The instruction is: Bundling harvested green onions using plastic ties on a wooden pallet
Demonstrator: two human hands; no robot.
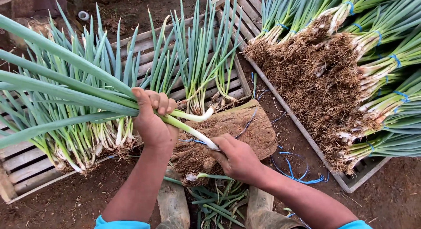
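My left hand [151, 119] grips a bunch of green onions [74, 93] by the lower stalks, their long leaves running off to the left. My right hand [237, 159] is closed around the white root end of one stalk [199, 136] from that bunch, just above a soil-caked wooden block [245, 124]. What else the right hand may hold is hidden by its fingers.
A slatted wooden crate [26, 167] with upright green onions stands behind and left. At the right, a crate [351, 181] holds tied bundles with muddy roots [315, 75]. Blue ties [294, 172] lie on the soil. Cut trimmings [217, 205] lie between my boots [173, 202].
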